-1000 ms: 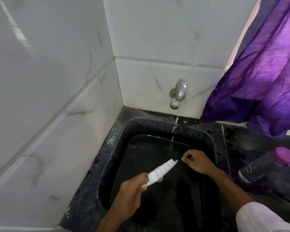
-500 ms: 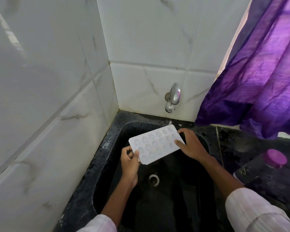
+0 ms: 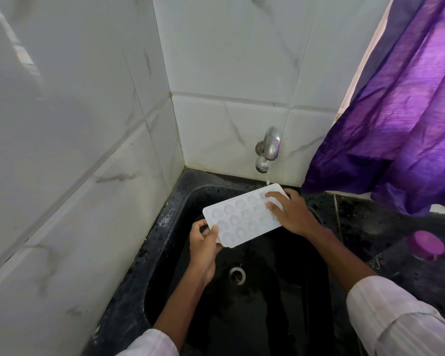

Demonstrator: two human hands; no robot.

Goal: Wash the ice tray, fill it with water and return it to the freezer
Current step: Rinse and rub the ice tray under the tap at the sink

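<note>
A white ice tray with several rounded cells is held flat, cells up, above the black sink. My left hand grips its near left corner. My right hand lies on its far right end, fingers spread over the cells there. A metal tap on the tiled wall runs a thin stream of water onto the tray's far right corner.
The sink's drain lies below the tray. A purple curtain hangs at the right over the dark counter. A bottle with a purple cap lies on that counter. White tiled walls close in the left and back.
The tray was turned from edge-on to flat, cells up, and lifted under the tap. My right hand took hold of its far end and slid onto the cells. Water now runs more strongly.
</note>
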